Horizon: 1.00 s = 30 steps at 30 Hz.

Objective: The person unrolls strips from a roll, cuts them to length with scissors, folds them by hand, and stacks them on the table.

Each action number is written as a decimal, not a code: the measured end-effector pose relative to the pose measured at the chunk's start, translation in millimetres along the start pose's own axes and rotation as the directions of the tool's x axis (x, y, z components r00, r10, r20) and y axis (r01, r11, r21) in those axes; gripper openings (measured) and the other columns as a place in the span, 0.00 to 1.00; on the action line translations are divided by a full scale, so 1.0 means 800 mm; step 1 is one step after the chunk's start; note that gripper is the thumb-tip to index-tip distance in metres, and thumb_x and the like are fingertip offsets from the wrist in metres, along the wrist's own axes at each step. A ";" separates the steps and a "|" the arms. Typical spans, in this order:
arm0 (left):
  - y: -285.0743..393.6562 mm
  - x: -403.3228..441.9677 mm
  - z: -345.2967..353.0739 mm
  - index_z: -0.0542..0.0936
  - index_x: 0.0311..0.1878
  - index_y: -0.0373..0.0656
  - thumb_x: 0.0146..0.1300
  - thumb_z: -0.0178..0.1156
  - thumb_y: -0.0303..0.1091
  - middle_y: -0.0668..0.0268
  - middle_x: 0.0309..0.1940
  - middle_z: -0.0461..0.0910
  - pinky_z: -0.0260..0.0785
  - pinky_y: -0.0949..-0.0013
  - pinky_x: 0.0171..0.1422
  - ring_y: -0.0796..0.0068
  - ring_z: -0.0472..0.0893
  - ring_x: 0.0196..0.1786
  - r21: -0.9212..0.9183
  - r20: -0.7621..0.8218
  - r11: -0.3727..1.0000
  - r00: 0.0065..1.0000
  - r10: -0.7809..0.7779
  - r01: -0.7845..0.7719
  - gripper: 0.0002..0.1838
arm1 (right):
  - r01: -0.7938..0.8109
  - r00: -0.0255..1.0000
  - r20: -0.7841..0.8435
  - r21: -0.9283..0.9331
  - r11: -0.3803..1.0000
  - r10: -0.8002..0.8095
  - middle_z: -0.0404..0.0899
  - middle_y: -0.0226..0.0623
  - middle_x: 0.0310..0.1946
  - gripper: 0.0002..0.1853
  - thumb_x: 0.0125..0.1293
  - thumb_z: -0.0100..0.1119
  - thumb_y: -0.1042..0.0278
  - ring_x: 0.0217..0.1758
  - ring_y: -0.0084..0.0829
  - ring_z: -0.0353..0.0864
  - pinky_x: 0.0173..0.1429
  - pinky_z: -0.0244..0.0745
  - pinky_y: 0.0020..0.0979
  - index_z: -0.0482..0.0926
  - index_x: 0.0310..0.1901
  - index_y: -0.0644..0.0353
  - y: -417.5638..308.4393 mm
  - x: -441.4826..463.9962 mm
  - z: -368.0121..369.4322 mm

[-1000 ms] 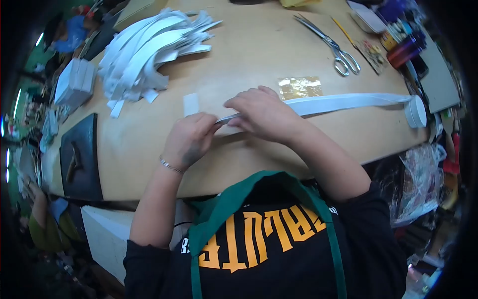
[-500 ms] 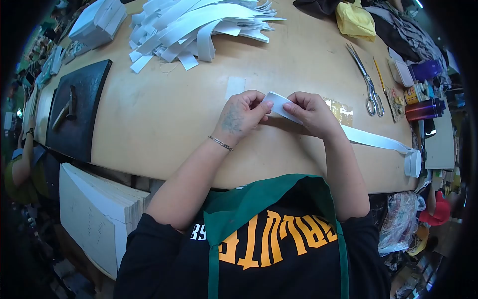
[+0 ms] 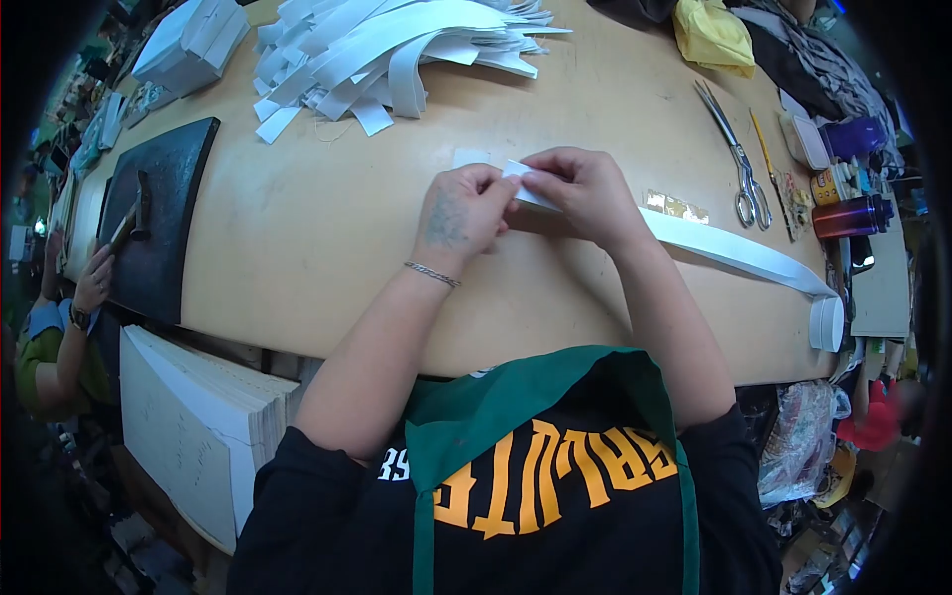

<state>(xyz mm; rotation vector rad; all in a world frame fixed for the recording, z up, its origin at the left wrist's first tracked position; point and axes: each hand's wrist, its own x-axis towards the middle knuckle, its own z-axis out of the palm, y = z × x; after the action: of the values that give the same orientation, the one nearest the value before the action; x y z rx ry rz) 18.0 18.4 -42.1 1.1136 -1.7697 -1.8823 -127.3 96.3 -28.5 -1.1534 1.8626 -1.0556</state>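
Note:
A long white strip (image 3: pixel 734 248) runs from a small roll (image 3: pixel 826 324) at the table's right edge up to my hands. My left hand (image 3: pixel 461 213) is closed, its thumb and forefinger pinching the strip's free end. Just beside it, my right hand (image 3: pixel 587 196) grips the same end between thumb and fingers, and the strip passes behind that wrist. A small white rectangular piece (image 3: pixel 471 157) lies on the table beyond my left hand, partly covered. To the right, a shiny gold-coloured patch (image 3: pixel 676 206) is partly hidden by the strip.
Cut white strips (image 3: pixel 397 59) are heaped at the back. Scissors (image 3: pixel 736 159), a pencil (image 3: pixel 766 149) and a purple bottle (image 3: pixel 851 216) are at the right. At the left, a co-worker's hand (image 3: pixel 96 281) is by a hammer (image 3: pixel 134 218) on a black board (image 3: pixel 164 248).
Both my hands have moved slightly up and left with the strip, which now covers more of the gold patch. A co-worker's hand has come up to the hammer.

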 end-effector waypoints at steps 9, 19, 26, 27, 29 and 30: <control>-0.024 0.017 -0.049 0.79 0.33 0.36 0.57 0.60 0.32 0.62 0.24 0.78 0.70 0.71 0.31 0.71 0.77 0.25 0.537 -0.132 0.766 0.862 0.489 -0.352 0.07 | -0.106 0.993 0.008 -0.299 0.948 0.114 0.81 0.48 0.32 0.11 0.55 0.63 0.67 0.35 0.37 0.81 0.43 0.74 0.33 0.82 0.37 0.66 -0.006 0.027 0.009; -0.030 0.013 -0.033 0.80 0.28 0.43 0.46 0.69 0.34 0.67 0.30 0.75 0.69 0.62 0.40 0.64 0.74 0.38 0.724 0.010 0.502 0.735 0.678 -0.473 0.08 | -0.122 0.990 0.029 -0.325 0.938 0.139 0.80 0.42 0.24 0.07 0.54 0.61 0.71 0.28 0.31 0.80 0.34 0.74 0.31 0.81 0.32 0.65 -0.015 0.043 0.012; -0.031 0.014 -0.031 0.80 0.26 0.44 0.47 0.68 0.33 0.68 0.28 0.74 0.69 0.63 0.39 0.65 0.74 0.36 0.741 -0.001 0.481 0.716 0.698 -0.468 0.06 | -0.146 0.984 0.044 -0.338 0.930 0.171 0.80 0.41 0.23 0.06 0.53 0.60 0.71 0.23 0.30 0.78 0.31 0.74 0.31 0.81 0.32 0.64 -0.025 0.044 0.014; -0.032 0.014 -0.032 0.80 0.26 0.44 0.47 0.68 0.33 0.68 0.28 0.74 0.69 0.63 0.39 0.65 0.74 0.36 0.739 0.001 0.481 0.715 0.699 -0.471 0.06 | -0.129 0.987 0.049 -0.353 0.927 0.156 0.80 0.41 0.24 0.06 0.53 0.60 0.71 0.23 0.31 0.79 0.31 0.74 0.31 0.81 0.31 0.64 -0.023 0.045 0.014; -0.032 0.015 -0.032 0.80 0.26 0.44 0.47 0.68 0.33 0.68 0.28 0.74 0.69 0.63 0.39 0.65 0.74 0.35 0.736 0.003 0.479 0.710 0.704 -0.479 0.06 | -0.094 0.991 0.056 -0.382 0.920 0.125 0.81 0.41 0.24 0.06 0.52 0.60 0.71 0.23 0.31 0.79 0.31 0.74 0.31 0.81 0.31 0.64 -0.019 0.048 0.013; -0.032 0.015 -0.032 0.80 0.26 0.44 0.47 0.68 0.33 0.68 0.28 0.74 0.69 0.63 0.39 0.65 0.74 0.35 0.733 0.003 0.480 0.709 0.705 -0.481 0.06 | -0.102 0.990 0.055 -0.366 0.925 0.131 0.81 0.41 0.24 0.07 0.52 0.60 0.71 0.24 0.31 0.79 0.31 0.74 0.31 0.81 0.31 0.64 -0.018 0.047 0.012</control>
<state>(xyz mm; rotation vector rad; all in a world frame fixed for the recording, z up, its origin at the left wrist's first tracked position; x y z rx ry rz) 35.3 -3.1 -68.2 0.7198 -2.3201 -0.5599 -127.3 54.7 -24.7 -1.2498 2.0900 -0.6038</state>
